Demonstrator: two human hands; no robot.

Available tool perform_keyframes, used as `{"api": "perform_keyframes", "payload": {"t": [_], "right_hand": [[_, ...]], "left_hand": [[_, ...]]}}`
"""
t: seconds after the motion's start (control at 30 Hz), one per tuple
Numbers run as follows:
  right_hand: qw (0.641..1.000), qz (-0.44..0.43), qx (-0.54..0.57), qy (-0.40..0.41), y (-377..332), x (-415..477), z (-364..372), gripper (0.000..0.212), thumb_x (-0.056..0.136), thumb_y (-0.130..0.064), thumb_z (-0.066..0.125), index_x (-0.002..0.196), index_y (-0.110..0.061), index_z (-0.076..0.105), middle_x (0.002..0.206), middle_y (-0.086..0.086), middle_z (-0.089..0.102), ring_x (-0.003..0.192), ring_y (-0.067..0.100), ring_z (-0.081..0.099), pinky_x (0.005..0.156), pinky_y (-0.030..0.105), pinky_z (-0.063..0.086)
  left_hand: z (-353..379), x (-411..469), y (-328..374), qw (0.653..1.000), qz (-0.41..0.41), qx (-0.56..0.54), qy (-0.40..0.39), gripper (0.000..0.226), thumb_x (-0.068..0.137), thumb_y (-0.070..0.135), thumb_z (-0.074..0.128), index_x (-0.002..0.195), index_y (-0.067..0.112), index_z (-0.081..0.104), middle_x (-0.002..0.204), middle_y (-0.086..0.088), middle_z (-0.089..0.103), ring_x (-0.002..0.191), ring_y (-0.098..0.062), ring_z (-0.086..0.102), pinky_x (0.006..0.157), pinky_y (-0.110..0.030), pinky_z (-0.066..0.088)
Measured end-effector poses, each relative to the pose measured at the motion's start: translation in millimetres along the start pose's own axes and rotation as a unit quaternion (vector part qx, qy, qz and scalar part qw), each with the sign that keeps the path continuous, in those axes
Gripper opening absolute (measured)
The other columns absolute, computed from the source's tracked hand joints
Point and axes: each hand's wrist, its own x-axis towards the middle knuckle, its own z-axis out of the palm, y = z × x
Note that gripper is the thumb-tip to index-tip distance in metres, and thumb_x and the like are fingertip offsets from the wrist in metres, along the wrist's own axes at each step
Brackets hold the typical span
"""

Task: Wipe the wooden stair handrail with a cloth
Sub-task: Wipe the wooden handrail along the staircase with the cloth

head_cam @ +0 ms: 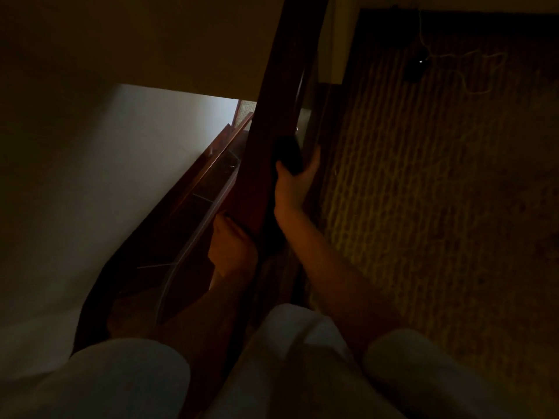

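Note:
The dark wooden handrail (281, 86) runs from the top centre down toward me in very dim light. My right hand (295, 186) reaches up along the rail's right side and grips a dark cloth (289, 152), which is pressed against the rail. The cloth is nearly black and its edges blend into the wood. My left hand (231, 240) lies lower down against the rail's left side. The dark hides whether its fingers curl round the wood.
A ribbed carpet (438, 192) covers the floor on the right, with a thin cord (472, 74) and a small dark object on it. The stairwell with wooden steps (193, 213) drops away on the left beside a pale wall (106, 176). My light trousers (290, 358) fill the bottom.

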Motion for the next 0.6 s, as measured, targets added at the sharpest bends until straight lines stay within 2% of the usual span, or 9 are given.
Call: {"api": "perform_keyframes", "payload": {"t": [0.07,0.17,0.23,0.3,0.33,0.37,0.47,0.53,0.6], "right_hand": [[1.0,-0.013,-0.003,-0.012,-8.0,19.4,5.1,0.085,0.09,-0.002,0.063,0.154,-0.029,0.016,0.157,0.001,0.027,0.138,0.014,0.03,0.097,0.027,0.031],[0.999,0.032,-0.005,-0.031,17.3,-5.6,-20.0,0.079,0.093,-0.007,0.061,0.154,-0.029,0.016,0.158,-0.001,0.025,0.135,0.008,0.029,0.098,0.022,0.03],[0.997,0.064,-0.028,-0.017,49.4,-41.4,-39.3,0.067,0.096,-0.01,0.059,0.152,-0.024,0.025,0.155,-0.001,0.031,0.14,0.015,0.032,0.099,0.012,0.028],[0.997,0.062,-0.037,-0.021,68.8,-74.0,-50.7,0.056,0.097,-0.008,0.056,0.148,-0.019,0.035,0.143,-0.006,0.042,0.136,0.017,0.039,0.088,-0.002,0.033],[0.997,0.061,-0.036,-0.03,72.1,-81.1,-51.8,0.052,0.098,-0.007,0.055,0.146,-0.019,0.038,0.137,-0.008,0.044,0.133,0.016,0.041,0.085,-0.003,0.035],[0.997,0.063,-0.038,-0.039,69.8,-81.1,-50.2,0.049,0.099,-0.007,0.054,0.144,-0.02,0.04,0.135,-0.009,0.046,0.132,0.015,0.043,0.087,-0.001,0.037],[0.995,0.084,-0.026,-0.041,44.0,-39.4,-31.6,0.049,0.1,-0.01,0.051,0.147,-0.02,0.038,0.147,0.001,0.044,0.136,0.019,0.041,0.102,0.021,0.035],[0.996,0.08,-0.003,-0.041,19.4,2.7,-15.0,0.05,0.1,-0.009,0.049,0.148,-0.018,0.037,0.149,0.006,0.044,0.136,0.023,0.042,0.107,0.031,0.038],[0.997,0.054,0.003,-0.057,5.7,22.6,-6.7,0.048,0.1,-0.009,0.049,0.147,-0.018,0.039,0.146,0.007,0.047,0.133,0.023,0.045,0.103,0.031,0.041]], "left_hand": [[2.3,1.3,-0.9,1.0,-0.011,0.01,0.005,0.042,0.106,0.021,0.037,0.146,0.007,0.036,0.147,-0.013,0.043,0.133,-0.028,0.045,0.11,-0.037,0.033],[0.7,-0.3,0.4,0.999,0.02,0.002,0.043,0.043,0.104,0.027,0.028,0.138,0.006,0.045,0.136,-0.014,0.053,0.122,-0.029,0.054,0.106,-0.038,0.038],[-0.5,-1.8,1.0,0.998,0.034,-0.013,0.049,0.05,0.1,0.036,0.023,0.134,0.01,0.047,0.13,-0.012,0.058,0.115,-0.029,0.059,0.102,-0.046,0.045],[0.4,-1.1,0.0,0.997,0.039,-0.027,0.053,0.045,0.102,0.036,0.027,0.133,0.011,0.048,0.127,-0.011,0.059,0.113,-0.029,0.06,0.098,-0.049,0.047],[1.2,-0.2,-0.4,0.997,0.039,-0.03,0.057,0.043,0.103,0.034,0.03,0.133,0.011,0.049,0.127,-0.011,0.06,0.113,-0.03,0.06,0.098,-0.048,0.047],[2.1,0.3,-0.4,0.997,0.036,-0.03,0.061,0.041,0.103,0.032,0.031,0.133,0.01,0.049,0.128,-0.013,0.059,0.113,-0.031,0.06,0.098,-0.048,0.047],[4.6,0.0,-1.0,0.997,0.031,-0.02,0.07,0.039,0.103,0.026,0.033,0.134,0.006,0.048,0.128,-0.016,0.059,0.113,-0.033,0.059,0.097,-0.046,0.046],[5.3,-0.3,-1.3,0.996,0.034,-0.014,0.08,0.039,0.102,0.023,0.033,0.134,0.005,0.048,0.124,-0.018,0.061,0.11,-0.035,0.061,0.093,-0.046,0.045],[6.3,-1.8,0.7,0.995,0.032,-0.016,0.096,0.038,0.102,0.02,0.034,0.132,0.003,0.05,0.121,-0.019,0.062,0.107,-0.037,0.061,0.089,-0.045,0.045]]}}
